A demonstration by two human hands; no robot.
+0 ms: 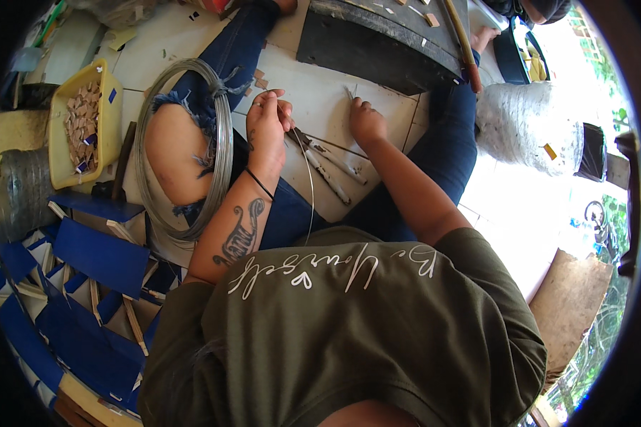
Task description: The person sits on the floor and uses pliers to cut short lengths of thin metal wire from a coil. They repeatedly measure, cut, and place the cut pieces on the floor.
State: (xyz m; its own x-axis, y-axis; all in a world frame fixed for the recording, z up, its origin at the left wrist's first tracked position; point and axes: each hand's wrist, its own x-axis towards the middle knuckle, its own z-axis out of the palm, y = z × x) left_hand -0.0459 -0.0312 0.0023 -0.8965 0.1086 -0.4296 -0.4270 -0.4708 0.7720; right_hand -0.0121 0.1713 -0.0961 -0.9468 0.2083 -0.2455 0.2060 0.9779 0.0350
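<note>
My left hand is closed in a pinch around a thin metal wire, which curves down from the fingers towards my lap. To its right, my right hand is closed, and a thin grey metal piece pokes out past its fingertips; the rest of that piece is hidden. On the tiles between my legs lies a pair of pliers with worn whitish handles, just below my left hand. A large coil of grey wire hangs around my bent left knee, tied at its top.
A dark block-like bench stands ahead, with a wooden stick along its right edge. At left are a yellow basket of small brown pieces and stacked blue panels. A plastic-wrapped roll stands at right.
</note>
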